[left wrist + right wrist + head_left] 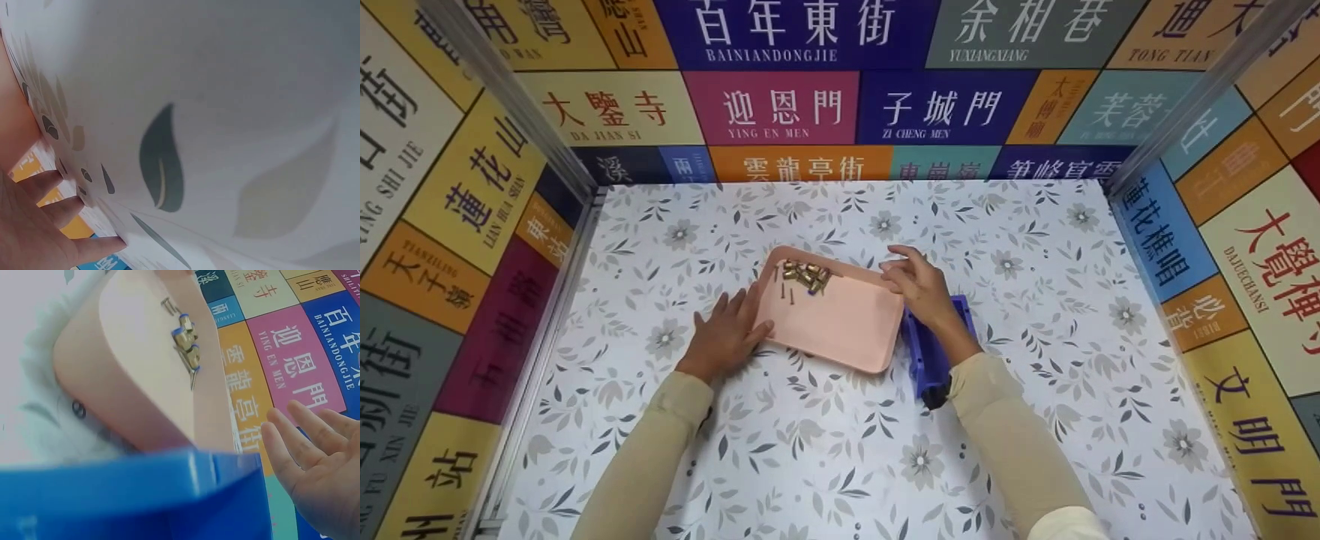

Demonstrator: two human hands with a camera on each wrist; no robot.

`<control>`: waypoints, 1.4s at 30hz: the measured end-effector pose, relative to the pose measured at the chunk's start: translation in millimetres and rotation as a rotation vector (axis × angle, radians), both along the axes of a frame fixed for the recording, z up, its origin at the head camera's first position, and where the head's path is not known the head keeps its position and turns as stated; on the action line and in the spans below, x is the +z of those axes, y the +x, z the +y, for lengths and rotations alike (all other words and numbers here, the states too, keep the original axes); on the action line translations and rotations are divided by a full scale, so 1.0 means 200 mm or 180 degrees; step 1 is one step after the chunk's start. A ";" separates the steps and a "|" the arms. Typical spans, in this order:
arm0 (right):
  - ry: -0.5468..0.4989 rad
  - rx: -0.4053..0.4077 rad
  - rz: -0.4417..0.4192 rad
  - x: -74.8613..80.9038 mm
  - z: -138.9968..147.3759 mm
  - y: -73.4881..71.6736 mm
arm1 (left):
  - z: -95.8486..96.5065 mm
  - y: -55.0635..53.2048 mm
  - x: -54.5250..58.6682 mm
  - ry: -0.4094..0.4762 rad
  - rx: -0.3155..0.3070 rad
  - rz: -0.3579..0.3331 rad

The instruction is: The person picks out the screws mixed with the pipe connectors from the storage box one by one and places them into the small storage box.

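A shallow pink tray lies tilted slightly askew on the table. Brass fittings with blue rings and several screws sit in its upper left corner; the right wrist view also shows the fittings. My left hand rests against the tray's left side, fingers spread and thumb at the lower rim. Over the tray's upper right edge is my right hand, its fingers loosely bent with nothing held. Under my right forearm stands a blue bin, partly hidden, beside the tray.
A black piece shows at the bin's near end. White cloth with a leaf and flower print covers the table. Walls with coloured sign panels enclose the back and both sides, with metal posts at the corners.
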State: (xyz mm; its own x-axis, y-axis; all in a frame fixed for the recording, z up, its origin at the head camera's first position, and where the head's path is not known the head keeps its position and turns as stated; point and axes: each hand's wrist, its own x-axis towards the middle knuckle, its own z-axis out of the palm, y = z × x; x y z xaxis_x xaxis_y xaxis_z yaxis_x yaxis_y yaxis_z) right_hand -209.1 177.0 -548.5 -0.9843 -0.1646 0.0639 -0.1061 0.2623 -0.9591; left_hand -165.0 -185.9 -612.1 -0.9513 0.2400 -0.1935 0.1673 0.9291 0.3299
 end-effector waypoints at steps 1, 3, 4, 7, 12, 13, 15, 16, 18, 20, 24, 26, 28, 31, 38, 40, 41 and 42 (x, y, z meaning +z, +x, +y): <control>-0.0059 0.0018 -0.0048 0.00 -0.01 0.00 | 0.00 0.00 0.00 0.0004 0.0000 -0.0002; -0.0185 0.0039 -0.0168 0.00 -0.03 0.00 | 0.00 0.00 0.00 0.0007 -0.0003 -0.0005; -0.0226 0.0044 -0.0225 0.00 -0.03 0.00 | 0.00 0.00 0.00 0.0005 -0.0006 -0.0005; -0.0302 0.0050 -0.0372 -0.01 -0.06 -0.01 | 0.00 0.00 0.00 -0.0002 -0.0009 -0.0009; -0.0398 0.0052 -0.0535 -0.03 -0.11 -0.01 | 0.00 0.00 0.00 0.0004 -0.0009 -0.0022; -0.0412 0.0056 -0.0566 -0.03 -0.12 -0.01 | 0.00 0.00 0.00 0.0004 -0.0011 -0.0027; -0.0444 0.0059 -0.0624 -0.04 -0.13 -0.02 | 0.00 0.00 0.00 0.0000 -0.0012 -0.0044; -0.0456 0.0064 -0.0652 -0.04 -0.14 -0.02 | 0.00 0.00 0.00 -0.0005 -0.0008 -0.0055; -0.0467 0.0052 -0.0701 -0.05 -0.16 -0.03 | 0.00 0.00 0.00 -0.0011 -0.0010 -0.0065; -0.0473 0.0038 -0.0738 -0.05 -0.18 -0.03 | 0.00 0.00 -0.01 -0.0015 -0.0009 -0.0067; -0.0447 0.0010 -0.0764 -0.07 -0.21 -0.05 | 0.00 0.00 -0.01 -0.0011 -0.0006 -0.0056; -0.0440 -0.0012 -0.0789 -0.07 -0.23 -0.05 | 0.00 0.00 -0.01 0.0006 0.0000 -0.0054; -0.0420 -0.0038 -0.0806 -0.08 -0.24 -0.06 | 0.00 0.00 0.00 0.0027 0.0007 -0.0055; -0.0408 -0.0085 -0.0835 -0.09 -0.27 -0.07 | 0.00 -0.01 0.00 0.0047 0.0016 -0.0070; -0.0323 -0.0168 -0.0917 -0.12 -0.31 -0.10 | 0.00 -0.01 0.00 0.0011 0.0015 -0.0120; -0.0297 -0.0189 -0.0933 -0.14 -0.32 -0.10 | 0.00 -0.01 0.00 0.0008 0.0028 -0.0117; -0.0288 -0.0198 -0.0938 -0.15 -0.33 -0.10 | 0.00 -0.01 0.00 0.0008 0.0033 -0.0120; -0.0285 -0.0211 -0.0947 -0.15 -0.33 -0.10 | 0.00 -0.01 0.00 0.0008 0.0034 -0.0123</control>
State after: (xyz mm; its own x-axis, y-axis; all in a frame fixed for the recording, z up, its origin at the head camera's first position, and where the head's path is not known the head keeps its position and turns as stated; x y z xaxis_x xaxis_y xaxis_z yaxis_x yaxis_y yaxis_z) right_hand -228.9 110.1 -578.8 -0.9704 -0.1061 -0.2171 0.1971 0.1724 -0.9651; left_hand -166.9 -185.6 -612.4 -0.9457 0.2303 -0.2295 0.1444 0.9299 0.3381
